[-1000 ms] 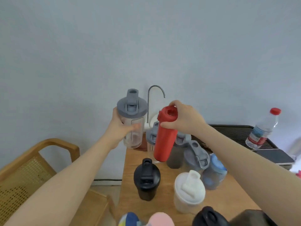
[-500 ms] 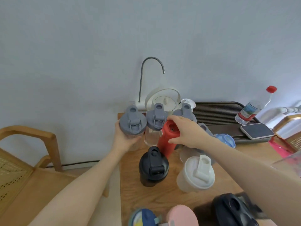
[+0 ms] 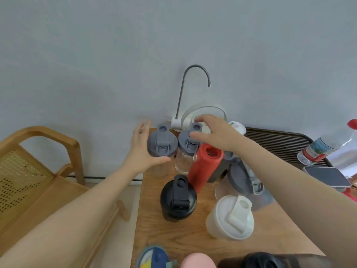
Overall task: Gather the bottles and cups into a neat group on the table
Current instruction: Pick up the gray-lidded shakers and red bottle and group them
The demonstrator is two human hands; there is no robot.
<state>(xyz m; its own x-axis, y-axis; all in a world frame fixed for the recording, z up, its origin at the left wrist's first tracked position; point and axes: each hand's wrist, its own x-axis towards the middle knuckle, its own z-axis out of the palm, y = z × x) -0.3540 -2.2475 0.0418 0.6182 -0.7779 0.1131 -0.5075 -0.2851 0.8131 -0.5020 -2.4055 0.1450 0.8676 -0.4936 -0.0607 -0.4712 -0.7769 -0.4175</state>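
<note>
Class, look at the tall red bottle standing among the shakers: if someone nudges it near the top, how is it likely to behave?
The red bottle is tall and narrow and already looks tilted, so it would probably tip rather than slide. Its body looks rigid, so it likely would not flex. The black shaker and dark shaker stand close by, so a fall might knock them.

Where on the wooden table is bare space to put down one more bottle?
Bare wood lies between the black-lidded shaker and the white-lidded cup, and in front of both, before the pink lid. The far end around the red bottle is crowded.
</note>
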